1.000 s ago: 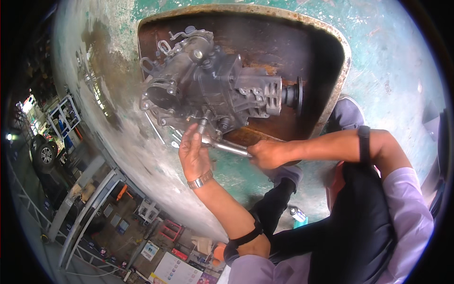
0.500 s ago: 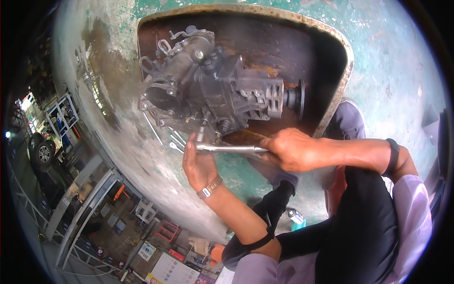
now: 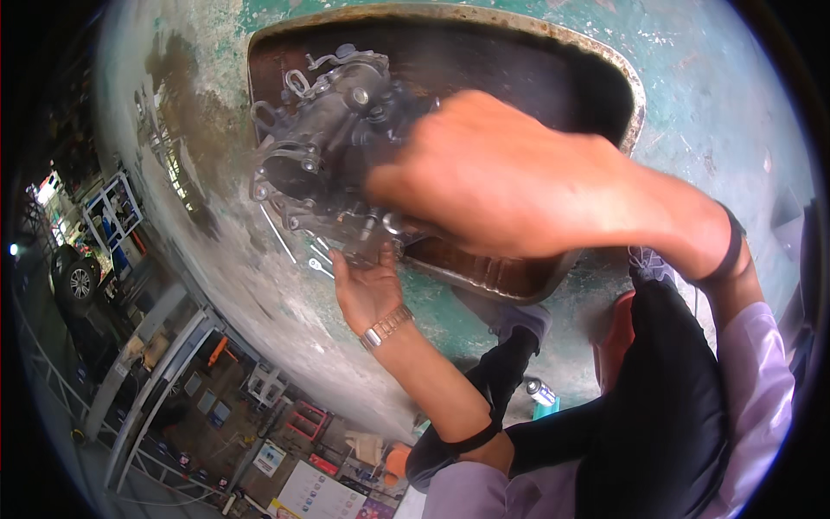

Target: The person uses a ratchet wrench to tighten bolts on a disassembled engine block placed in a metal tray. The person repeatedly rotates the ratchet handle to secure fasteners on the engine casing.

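A grimy dark metal gearbox-like assembly [image 3: 324,138] sits in a rusty tray [image 3: 571,39]. My right hand [image 3: 497,177], blurred and much nearer the camera, covers its right part, fingers curled round the chrome ratchet wrench; the wrench's head [image 3: 393,223] shows below them, the handle mostly hidden. My left hand [image 3: 367,290] is palm-up with fingers apart, just under an upright socket piece [image 3: 367,225] at the assembly's lower side; whether it touches is unclear. Loose wrenches [image 3: 318,264] and a thin rod [image 3: 281,238] lie left of it.
The tray rests on a worn green-painted surface [image 3: 726,104]. My shoes and legs are below, near a red object [image 3: 616,333] and a spray can [image 3: 542,392]. At left are a car wheel [image 3: 82,278], metal railings [image 3: 151,381] and a cluttered floor with boxes.
My right hand has swung up and toward the camera from its low position, now hiding much of the assembly and wrench. My left hand shifted slightly right and down, its fingers loosened.
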